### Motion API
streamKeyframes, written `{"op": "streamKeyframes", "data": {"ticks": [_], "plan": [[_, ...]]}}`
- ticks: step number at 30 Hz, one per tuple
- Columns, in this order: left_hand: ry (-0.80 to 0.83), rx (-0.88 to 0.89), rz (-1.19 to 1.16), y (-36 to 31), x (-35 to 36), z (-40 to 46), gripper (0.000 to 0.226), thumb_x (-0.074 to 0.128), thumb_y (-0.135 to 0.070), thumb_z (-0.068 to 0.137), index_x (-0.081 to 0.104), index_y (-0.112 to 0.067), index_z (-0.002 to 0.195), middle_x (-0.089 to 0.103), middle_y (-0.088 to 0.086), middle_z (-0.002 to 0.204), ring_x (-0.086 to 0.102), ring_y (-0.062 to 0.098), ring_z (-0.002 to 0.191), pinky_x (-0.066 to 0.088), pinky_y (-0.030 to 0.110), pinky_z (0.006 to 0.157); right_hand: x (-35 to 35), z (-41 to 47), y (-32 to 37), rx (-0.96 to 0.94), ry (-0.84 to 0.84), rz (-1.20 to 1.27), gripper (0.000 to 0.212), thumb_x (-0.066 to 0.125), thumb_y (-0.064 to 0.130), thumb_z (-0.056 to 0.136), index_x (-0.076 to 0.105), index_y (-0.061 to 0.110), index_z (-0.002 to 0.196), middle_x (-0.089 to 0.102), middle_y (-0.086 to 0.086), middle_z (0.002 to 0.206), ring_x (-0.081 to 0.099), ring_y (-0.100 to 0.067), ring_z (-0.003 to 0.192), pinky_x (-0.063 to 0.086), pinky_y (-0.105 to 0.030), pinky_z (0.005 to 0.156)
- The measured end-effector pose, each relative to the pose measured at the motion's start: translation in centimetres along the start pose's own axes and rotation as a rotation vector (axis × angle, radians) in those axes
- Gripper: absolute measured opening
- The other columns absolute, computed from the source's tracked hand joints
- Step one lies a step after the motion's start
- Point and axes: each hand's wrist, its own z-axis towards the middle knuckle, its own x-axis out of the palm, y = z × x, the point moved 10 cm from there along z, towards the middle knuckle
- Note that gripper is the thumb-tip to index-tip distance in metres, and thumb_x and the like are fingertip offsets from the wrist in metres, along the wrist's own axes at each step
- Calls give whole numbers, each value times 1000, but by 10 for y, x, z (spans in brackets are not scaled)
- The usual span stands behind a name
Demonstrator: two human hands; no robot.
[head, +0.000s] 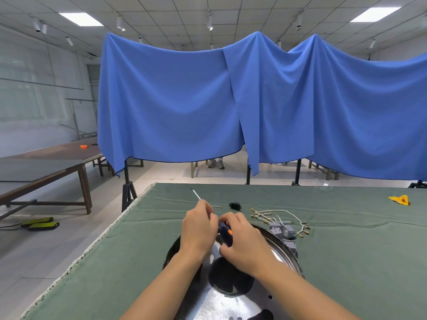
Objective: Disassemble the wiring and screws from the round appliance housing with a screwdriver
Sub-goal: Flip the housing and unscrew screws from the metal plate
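Both hands over round metal housing, right hand gripped screwdriver handle, left hand pinched its shaft, loose wires just beyond housing.

Both bare forearms are extended forward from the bottom edge of the view and converge toward the middle. The left hand is seen from the back, its fingers curled downward and its fingertips hidden. The right hand is held just beside it, fingers bent inward toward the left hand, thumb tucked underneath. The two hands are nearly touching at the fingertips.
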Motion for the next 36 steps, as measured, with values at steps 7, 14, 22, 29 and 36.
{"op": "streamKeyframes", "data": {"ticks": [7, 14, 22, 29, 36], "plan": [[-63, -174, -391, 16, -22, 2, 12, 50, 1, 81, 55, -9, 78, 64, 10, 65, 54, 20, 54, 49, 36, 52, 9, -5, 3, -13, 29, -40, 37, 58, 26, 83, 46, 24, 118, 44, 3, 112, 56, -21, 97, 48, -32, 77], [-226, -399, -648, 78, -73, 12, 20, 42, 4, 85, 53, -11, 92, 68, 12, 70, 51, 17, 44, 51, 32, 47, 9, -3, 1, -27, 9, -9, 33, 58, 27, 86, 46, 27, 117, 44, 6, 112, 56, -17, 98, 46, -27, 76], [-209, -544, -670, 139, -44, -4, 16, 43, 4, 91, 57, -2, 91, 69, 16, 84, 63, 25, 58, 53, 26, 44, 11, 0, -2, 23, 24, 4, 34, 60, 29, 83, 44, 31, 112, 41, 11, 109, 56, -14, 93, 46, -26, 71], [-205, -479, -513, 154, -30, -9, 7, 60, 5, 83, 64, -1, 84, 66, 13, 75, 62, 23, 60, 51, 24, 47, 15, 5, -11, 78, 51, 41, 37, 64, 25, 76, 42, 34, 105, 43, 12, 106, 53, -13, 83, 36, -20, 57], [-250, -459, -273, 164, -40, -2, 14, 65, -3, 77, 65, -15, 72, 64, 1, 72, 60, 23, 75, 42, 28, 70, 19, 5, -15, 90, 68, 81, 40, 66, 26, 74, 41, 38, 103, 42, 17, 104, 48, 4, 76, 33, -15, 54]]}}
